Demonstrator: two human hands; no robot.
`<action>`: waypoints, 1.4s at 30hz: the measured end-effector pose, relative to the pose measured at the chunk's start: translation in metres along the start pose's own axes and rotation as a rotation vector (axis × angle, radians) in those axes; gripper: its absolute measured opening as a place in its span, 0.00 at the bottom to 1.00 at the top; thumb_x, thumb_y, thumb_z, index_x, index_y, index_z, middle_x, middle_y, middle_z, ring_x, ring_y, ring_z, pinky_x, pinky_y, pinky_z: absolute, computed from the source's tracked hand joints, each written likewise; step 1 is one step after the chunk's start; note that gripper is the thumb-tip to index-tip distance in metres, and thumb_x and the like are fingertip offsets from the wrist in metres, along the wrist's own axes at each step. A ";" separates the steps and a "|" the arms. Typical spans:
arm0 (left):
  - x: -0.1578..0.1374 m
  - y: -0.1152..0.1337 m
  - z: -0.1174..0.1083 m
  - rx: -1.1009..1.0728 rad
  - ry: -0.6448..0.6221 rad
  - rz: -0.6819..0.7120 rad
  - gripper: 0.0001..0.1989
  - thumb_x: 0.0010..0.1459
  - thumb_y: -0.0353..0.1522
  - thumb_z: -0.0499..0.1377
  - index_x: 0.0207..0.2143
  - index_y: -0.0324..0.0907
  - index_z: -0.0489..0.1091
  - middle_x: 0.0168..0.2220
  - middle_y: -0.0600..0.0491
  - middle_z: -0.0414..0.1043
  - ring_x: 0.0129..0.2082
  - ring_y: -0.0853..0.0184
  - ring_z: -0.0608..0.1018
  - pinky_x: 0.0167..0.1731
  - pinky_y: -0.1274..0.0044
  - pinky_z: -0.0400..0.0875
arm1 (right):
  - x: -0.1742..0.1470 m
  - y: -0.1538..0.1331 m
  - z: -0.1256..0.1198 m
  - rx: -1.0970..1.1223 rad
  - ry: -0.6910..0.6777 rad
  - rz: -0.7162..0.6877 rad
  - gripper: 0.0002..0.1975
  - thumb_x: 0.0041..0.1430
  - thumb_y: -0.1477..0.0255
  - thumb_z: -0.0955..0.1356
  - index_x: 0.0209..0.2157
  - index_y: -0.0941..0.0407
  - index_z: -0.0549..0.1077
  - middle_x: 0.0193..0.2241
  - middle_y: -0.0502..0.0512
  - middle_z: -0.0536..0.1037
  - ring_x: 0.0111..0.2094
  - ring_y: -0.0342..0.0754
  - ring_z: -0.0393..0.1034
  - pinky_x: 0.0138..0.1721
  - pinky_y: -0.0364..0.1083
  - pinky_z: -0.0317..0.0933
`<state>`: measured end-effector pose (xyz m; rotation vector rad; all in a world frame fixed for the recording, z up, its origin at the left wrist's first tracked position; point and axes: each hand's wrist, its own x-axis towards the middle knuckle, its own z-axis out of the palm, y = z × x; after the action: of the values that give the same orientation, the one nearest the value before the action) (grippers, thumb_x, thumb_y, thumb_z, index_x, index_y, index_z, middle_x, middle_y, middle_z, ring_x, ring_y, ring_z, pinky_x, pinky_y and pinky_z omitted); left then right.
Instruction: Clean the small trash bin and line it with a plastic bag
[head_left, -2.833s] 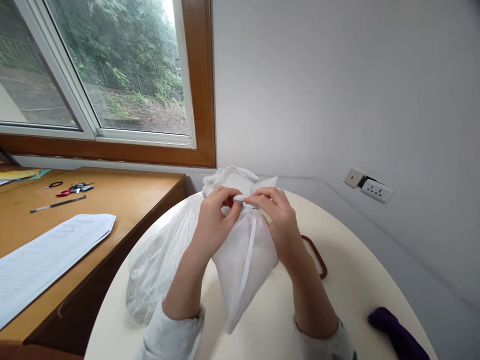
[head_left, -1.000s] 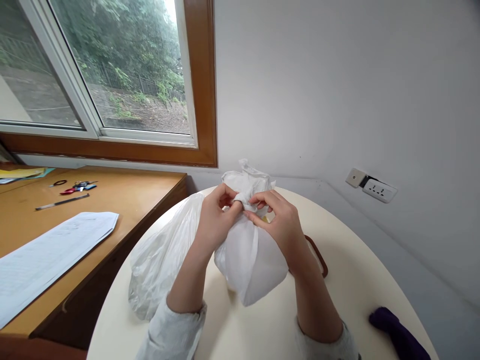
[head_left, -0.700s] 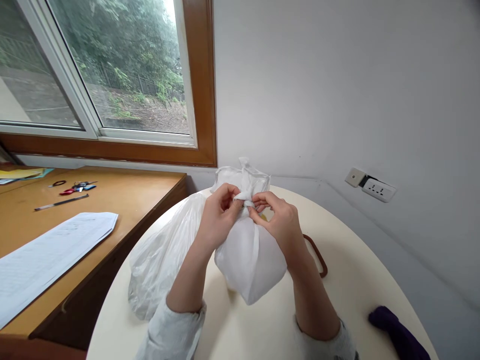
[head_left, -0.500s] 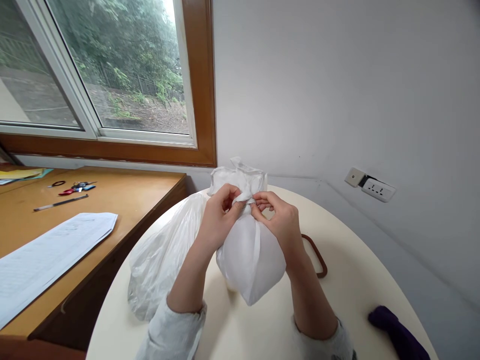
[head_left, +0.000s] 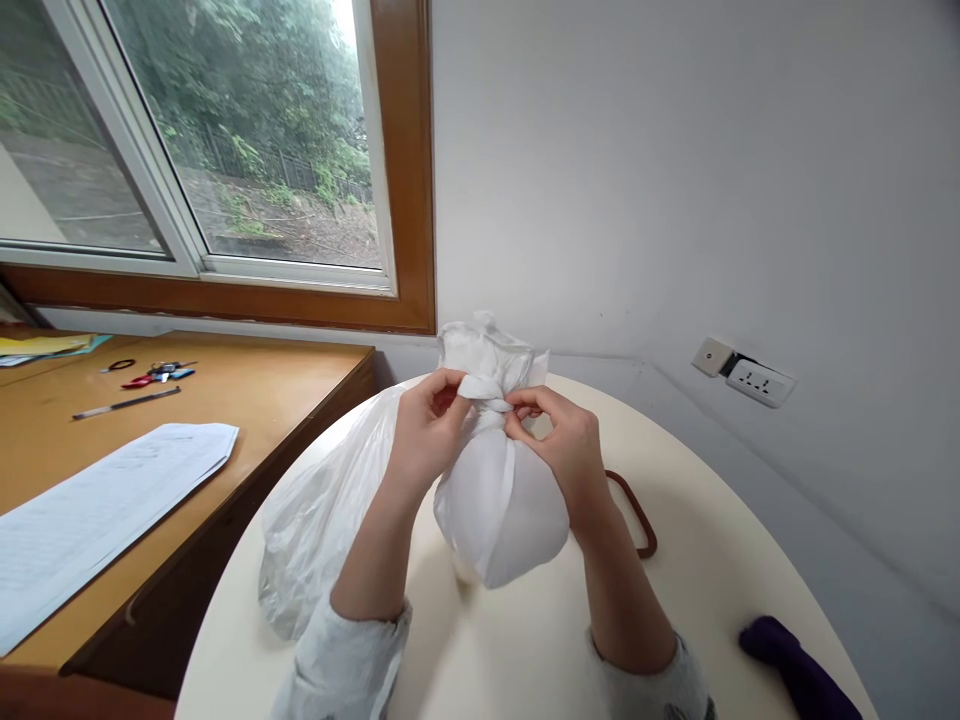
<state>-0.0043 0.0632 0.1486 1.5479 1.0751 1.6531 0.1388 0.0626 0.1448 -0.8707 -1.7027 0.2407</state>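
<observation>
A white cloth-like bag (head_left: 501, 505) hangs puffed out between my hands, its neck gathered and twisted in a knot. My left hand (head_left: 431, 425) pinches the left side of the knot between thumb and fingers. On the right side, the thumb and fingers of my right hand (head_left: 559, 432) are closed on the same twisted neck. The loose top of the bag flares out above the knot, toward the wall. What the bag contains is hidden. A crumpled clear plastic bag (head_left: 322, 520) lies on the round cream table (head_left: 495, 660), left of my left forearm.
A brown rounded frame or handle (head_left: 637, 515) lies right of my right forearm, partly hidden. Farther right is a dark purple cloth (head_left: 795, 660). The wooden desk (head_left: 300, 400) at left holds papers (head_left: 112, 530), a pen (head_left: 126, 403) and keys (head_left: 161, 374). A socket (head_left: 760, 381) is on the wall.
My left hand has moved slightly left, away from my right hand, and the knot shows more between them. The puffed lower part of the bag has risen and turned a little.
</observation>
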 end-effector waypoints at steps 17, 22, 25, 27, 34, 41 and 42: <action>-0.006 0.010 0.013 -0.015 -0.005 -0.023 0.05 0.52 0.30 0.55 0.25 0.40 0.60 0.22 0.59 0.60 0.22 0.75 0.64 0.22 0.83 0.58 | 0.000 -0.003 -0.003 -0.037 -0.097 -0.072 0.07 0.48 0.80 0.65 0.30 0.55 0.68 0.32 0.52 0.69 0.34 0.45 0.64 0.37 0.44 0.60; -0.005 0.008 0.011 -0.029 -0.011 -0.042 0.06 0.51 0.29 0.56 0.24 0.40 0.59 0.21 0.60 0.60 0.22 0.76 0.64 0.22 0.83 0.58 | -0.001 -0.001 -0.003 -0.076 -0.152 -0.104 0.05 0.51 0.79 0.66 0.30 0.55 0.68 0.33 0.53 0.67 0.36 0.46 0.64 0.38 0.44 0.60; 0.000 0.001 0.008 -0.059 0.035 -0.047 0.06 0.49 0.29 0.56 0.23 0.40 0.59 0.20 0.60 0.60 0.21 0.75 0.65 0.23 0.82 0.59 | 0.001 0.004 -0.009 -0.026 -0.243 -0.148 0.06 0.52 0.80 0.65 0.30 0.55 0.67 0.33 0.52 0.69 0.37 0.46 0.64 0.39 0.44 0.59; 0.003 -0.004 0.006 -0.110 0.068 -0.057 0.06 0.47 0.28 0.56 0.23 0.41 0.59 0.19 0.60 0.61 0.21 0.74 0.66 0.23 0.82 0.60 | 0.003 0.007 -0.013 0.017 -0.295 -0.145 0.05 0.52 0.79 0.66 0.30 0.55 0.67 0.33 0.52 0.70 0.37 0.46 0.64 0.39 0.44 0.59; 0.000 0.002 0.012 -0.020 0.049 -0.045 0.06 0.49 0.29 0.55 0.24 0.41 0.58 0.20 0.60 0.59 0.21 0.76 0.63 0.21 0.83 0.57 | 0.003 0.006 -0.011 -0.092 -0.234 -0.078 0.04 0.52 0.73 0.67 0.30 0.54 0.66 0.32 0.51 0.70 0.35 0.47 0.64 0.38 0.45 0.58; -0.002 0.007 0.010 -0.054 -0.039 -0.072 0.07 0.49 0.31 0.57 0.28 0.43 0.58 0.21 0.61 0.61 0.21 0.75 0.67 0.22 0.83 0.60 | -0.001 0.010 -0.002 -0.203 -0.159 -0.180 0.05 0.54 0.74 0.67 0.27 0.55 0.66 0.28 0.50 0.70 0.31 0.45 0.63 0.34 0.44 0.54; -0.002 0.006 0.009 -0.066 -0.039 -0.075 0.07 0.49 0.31 0.57 0.28 0.43 0.58 0.20 0.61 0.60 0.21 0.74 0.67 0.22 0.83 0.60 | 0.000 0.011 -0.001 -0.185 -0.163 -0.188 0.05 0.54 0.73 0.67 0.26 0.55 0.65 0.27 0.49 0.69 0.30 0.44 0.62 0.33 0.44 0.54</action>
<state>0.0050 0.0604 0.1527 1.4738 1.0355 1.5863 0.1445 0.0695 0.1390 -0.8363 -1.9699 0.0276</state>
